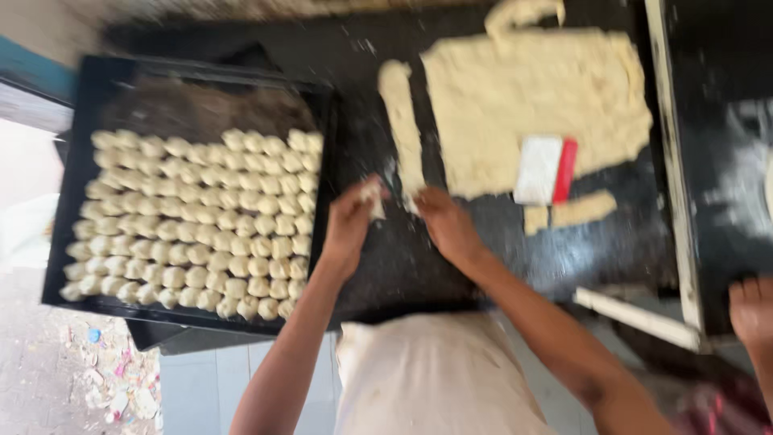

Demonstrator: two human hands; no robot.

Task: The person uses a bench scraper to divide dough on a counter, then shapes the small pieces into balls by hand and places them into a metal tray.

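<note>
Dough work, mid-portioning by the looks of it. Pinching a small dough piece (372, 196) in the left hand (348, 221), grip closed around it, just left of the near end of a long dough strip (403, 129). Resting the right hand (447, 224) with its fingertips at that same strip end. Too blurry to say whether that grip is closed on the strip or only touching it, honestly.

Working on a dark floury counter (403, 266). Sitting just left of the left grip: a black tray (80, 161) packed with rows of shaped dough pieces (201, 225), far end bare. Lying up and right of the right grip: a big flat dough sheet (531, 105) with a white scraper with a red edge (547, 169) on it, plus a couple of offcuts (580, 209) beside it. Showing well off to the right: another person's hand (753, 310), not involved.

Guessing at the step: pulling a piece off the strip and shaping it. Probably calling for a gentle squeeze so as not to squash it, and for steadying the strip end with the right hand.
</note>
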